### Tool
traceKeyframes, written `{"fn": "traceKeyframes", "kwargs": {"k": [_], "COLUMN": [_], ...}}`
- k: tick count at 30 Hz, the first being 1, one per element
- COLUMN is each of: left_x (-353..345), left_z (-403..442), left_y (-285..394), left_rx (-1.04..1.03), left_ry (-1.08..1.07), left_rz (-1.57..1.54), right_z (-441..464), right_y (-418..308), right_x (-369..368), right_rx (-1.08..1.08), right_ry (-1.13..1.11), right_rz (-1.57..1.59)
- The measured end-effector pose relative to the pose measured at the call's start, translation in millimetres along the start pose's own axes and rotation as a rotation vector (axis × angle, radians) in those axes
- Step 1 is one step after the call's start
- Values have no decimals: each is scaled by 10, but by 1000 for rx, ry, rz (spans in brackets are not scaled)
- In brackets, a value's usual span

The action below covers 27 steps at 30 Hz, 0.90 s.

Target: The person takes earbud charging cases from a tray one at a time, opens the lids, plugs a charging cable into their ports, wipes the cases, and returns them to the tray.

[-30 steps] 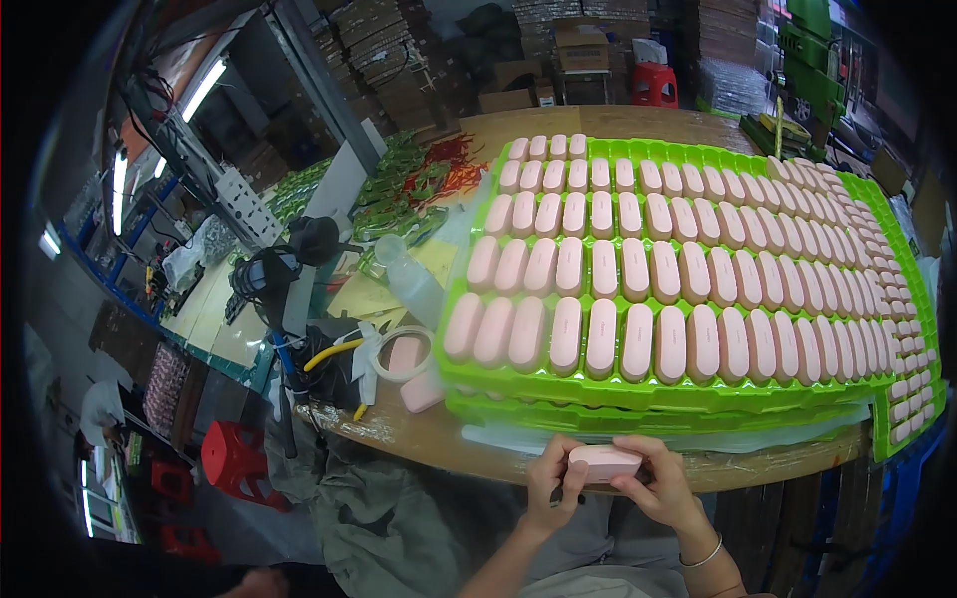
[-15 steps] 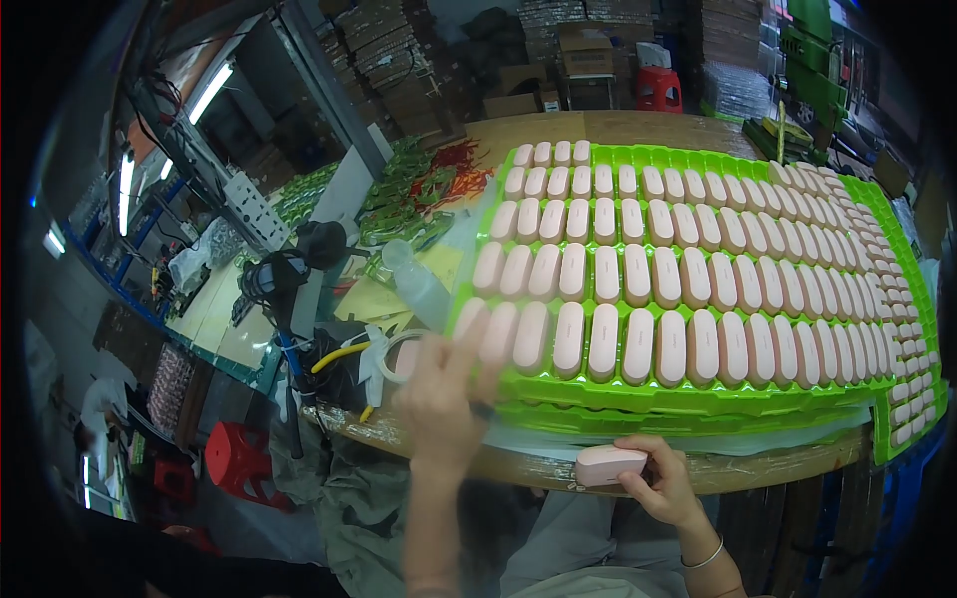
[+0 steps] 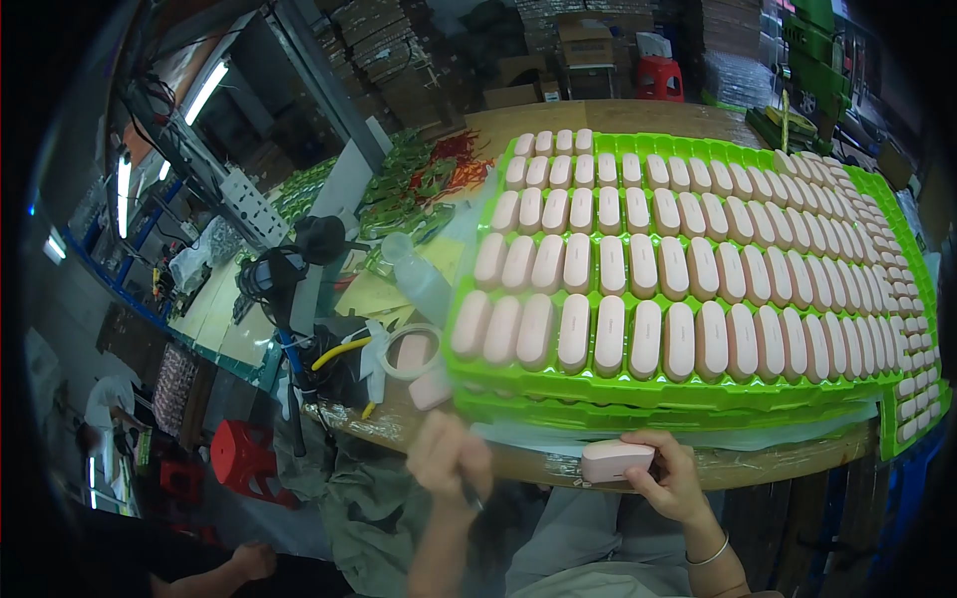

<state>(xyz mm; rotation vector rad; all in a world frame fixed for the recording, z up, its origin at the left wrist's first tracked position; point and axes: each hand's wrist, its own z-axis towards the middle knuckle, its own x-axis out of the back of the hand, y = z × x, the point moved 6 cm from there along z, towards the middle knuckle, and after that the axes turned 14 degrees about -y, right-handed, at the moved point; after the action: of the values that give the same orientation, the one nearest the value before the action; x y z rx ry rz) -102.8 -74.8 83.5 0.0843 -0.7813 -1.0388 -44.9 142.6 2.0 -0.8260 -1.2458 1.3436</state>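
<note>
My right hand (image 3: pixel 670 476) grips a pale pink, rounded oblong case (image 3: pixel 616 461) between thumb and fingers, in front of the table edge. My left hand (image 3: pixel 449 460) is blurred, its fingers curled, beside the table's front edge; a thin dark object shows at its lower side, too smeared to name. Behind the hands, a bright green tray (image 3: pixel 638 391) holds rows of similar pink cases. A loose pink case (image 3: pixel 431 390) lies on the table just beyond my left hand, beside a roll of tape (image 3: pixel 411 352).
A translucent bottle (image 3: pixel 419 279) stands left of the tray. A black clamp-like stand (image 3: pixel 274 279) and yellow-handled tool (image 3: pixel 341 354) are farther left. Red stools (image 3: pixel 242 458) stand on the floor. At lower left, another person's hand (image 3: pixel 254 560) shows.
My left hand has moved down from the tray's front left corner towards me, uncovering the loose case. The right hand still holds its case, shifted slightly. Another person's hand has come into view.
</note>
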Motion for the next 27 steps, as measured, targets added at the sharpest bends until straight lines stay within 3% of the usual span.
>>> {"fn": "traceKeyframes", "kwargs": {"k": [1, 3, 8, 11, 13, 17, 27], "left_x": [-70, -332, -1068, -1210, -1229, -1201, -1165], "left_z": [-80, -231, -596, -549, -619, -626, -642], "left_y": [47, 83, 125, 272, 238, 200, 144], "left_rx": [4, 95, 463, 379, 354, 355, 390], "left_ry": [-5, -101, -528, -451, -521, -459, -402], "left_rz": [-5, -404, -1022, -1205, -1158, -1162, -1151], "right_z": [8, 2, -23, -21, -16, 14, 33], "right_y": [11, 19, 62, 86, 99, 72, 110], "right_x": [7, 10, 51, 79, 91, 48, 36], "right_rx": [-16, 5, 17, -24, -18, 70, -1], "right_ry": [6, -1, 18, 16, 8, -68, -109], "right_rz": [26, 17, 125, 207, 228, 208, 150]}}
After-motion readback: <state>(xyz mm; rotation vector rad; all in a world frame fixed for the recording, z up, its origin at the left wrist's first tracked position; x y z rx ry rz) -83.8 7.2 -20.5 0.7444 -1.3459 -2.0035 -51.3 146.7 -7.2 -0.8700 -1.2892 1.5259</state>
